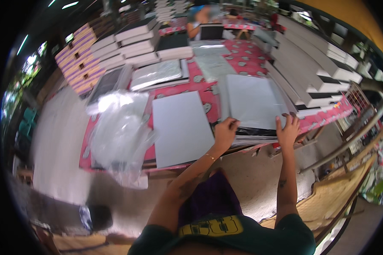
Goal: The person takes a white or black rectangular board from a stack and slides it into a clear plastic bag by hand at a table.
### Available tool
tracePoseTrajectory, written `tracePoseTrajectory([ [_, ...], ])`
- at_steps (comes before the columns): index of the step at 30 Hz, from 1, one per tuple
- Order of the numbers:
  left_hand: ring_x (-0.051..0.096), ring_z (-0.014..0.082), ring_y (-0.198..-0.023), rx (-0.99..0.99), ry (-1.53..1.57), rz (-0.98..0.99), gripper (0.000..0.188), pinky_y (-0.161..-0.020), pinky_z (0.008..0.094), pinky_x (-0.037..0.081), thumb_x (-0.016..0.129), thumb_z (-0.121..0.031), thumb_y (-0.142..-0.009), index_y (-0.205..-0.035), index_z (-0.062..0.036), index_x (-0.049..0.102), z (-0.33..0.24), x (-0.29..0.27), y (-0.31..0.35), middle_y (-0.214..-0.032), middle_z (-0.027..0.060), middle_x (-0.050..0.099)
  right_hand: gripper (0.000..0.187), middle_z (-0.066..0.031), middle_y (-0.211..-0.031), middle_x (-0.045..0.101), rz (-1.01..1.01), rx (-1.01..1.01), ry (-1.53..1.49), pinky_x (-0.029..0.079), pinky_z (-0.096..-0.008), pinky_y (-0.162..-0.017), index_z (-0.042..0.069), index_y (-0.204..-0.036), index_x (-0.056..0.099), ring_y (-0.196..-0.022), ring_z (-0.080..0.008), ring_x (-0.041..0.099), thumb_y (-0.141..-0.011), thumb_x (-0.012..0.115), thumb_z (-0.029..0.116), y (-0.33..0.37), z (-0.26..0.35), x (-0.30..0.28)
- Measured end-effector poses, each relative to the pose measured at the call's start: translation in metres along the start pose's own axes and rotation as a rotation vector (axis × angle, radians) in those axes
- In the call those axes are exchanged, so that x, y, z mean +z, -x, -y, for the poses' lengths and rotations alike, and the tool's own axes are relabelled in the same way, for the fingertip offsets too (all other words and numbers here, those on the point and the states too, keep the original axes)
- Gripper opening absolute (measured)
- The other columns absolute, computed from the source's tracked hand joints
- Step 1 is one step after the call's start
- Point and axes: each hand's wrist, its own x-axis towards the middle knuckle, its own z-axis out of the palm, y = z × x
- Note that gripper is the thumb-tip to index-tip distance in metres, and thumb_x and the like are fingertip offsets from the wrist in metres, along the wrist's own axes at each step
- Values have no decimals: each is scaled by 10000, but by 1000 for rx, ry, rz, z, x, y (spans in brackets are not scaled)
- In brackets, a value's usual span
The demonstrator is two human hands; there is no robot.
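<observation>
A light grey-white board (255, 100) lies on a stack at the table's near edge, with clear plastic (222, 95) along its left side. A black shiny strip (255, 131) shows under the board's near edge. At the stack's near left corner, my left hand (226, 132) has its fingers pinched together on what looks like the plastic's edge; the exact grip is hidden. My right hand (288, 129) rests at the near right corner, thumb and fingers apart. Left of the stack lies another grey-white board (182, 127), flat and untouched.
A crumpled heap of clear plastic bags (119, 131) overhangs the table's near left edge. Tall stacks of thick white blocks with dark covers stand at right (308, 63) and back left (136, 40). Another person (203, 21) is at the far end of the pink patterned tablecloth (249, 51).
</observation>
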Motion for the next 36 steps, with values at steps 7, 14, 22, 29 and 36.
tracePoseTrajectory([
  [7,660,315,-737,184,-467,-127,178,-665,395,519,697,-156,-809,-924,-25,663,11,-98,36,-864,168,671,332,-135,-1115,566,293,-54,-59,403,-475,-860,121,-1078,615,-1062,-334,525,-866,622,377,48,15,28],
  [14,646,346,-807,-391,-1009,-290,207,-691,403,513,674,-203,-819,-969,-62,661,36,-357,108,-913,178,655,266,-58,-1016,606,656,229,-1262,463,-328,-824,6,-1072,594,-938,-180,585,-944,576,238,60,148,8],
  [22,664,312,-795,228,-1724,-911,187,-806,471,468,610,-212,-856,-959,-67,666,33,-383,67,-839,143,685,472,-162,-1189,554,591,-482,-1373,453,-423,-894,59,-1205,561,-1077,-287,547,-835,673,331,132,388,47],
  [29,608,326,-623,-203,-1034,-529,186,-595,382,451,630,-212,-866,-883,-27,636,-5,-431,50,-741,160,670,565,-155,-1272,529,1033,-824,-798,361,-492,-989,120,-1212,601,-1198,-367,464,-844,560,547,129,438,54],
  [36,305,63,-535,20,-554,-437,276,-458,270,277,642,-176,-896,-711,5,546,-79,-324,67,-538,21,357,344,-24,-1079,622,1455,585,-2148,463,-359,-843,124,-1124,602,-982,-156,581,-912,598,395,68,407,43],
])
